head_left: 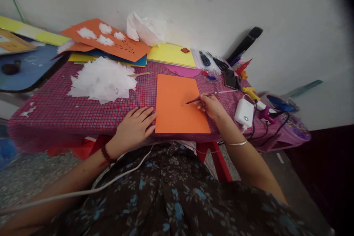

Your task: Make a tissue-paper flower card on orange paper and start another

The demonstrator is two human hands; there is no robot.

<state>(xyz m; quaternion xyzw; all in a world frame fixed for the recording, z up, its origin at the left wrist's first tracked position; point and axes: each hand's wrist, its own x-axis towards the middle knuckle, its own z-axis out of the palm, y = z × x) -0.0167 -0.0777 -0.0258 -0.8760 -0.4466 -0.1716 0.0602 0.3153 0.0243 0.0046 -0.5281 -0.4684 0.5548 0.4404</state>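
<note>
A plain orange sheet of paper lies on the checked tablecloth in front of me. My right hand is closed around a dark pencil, its tip pointing left over the sheet. I cannot tell whether the tip touches the paper. Flat on the cloth rests my left hand, fingers stretched out, by the sheet's lower left edge. Beyond that hand is a heap of white paper pieces. A thin brownish strip sits between the heap and the sheet.
An orange card with white cloud shapes tops a stack at the back left, beside yellow paper. Scissors, a phone, a yellow glue gun and a white power bank with cables are on the right.
</note>
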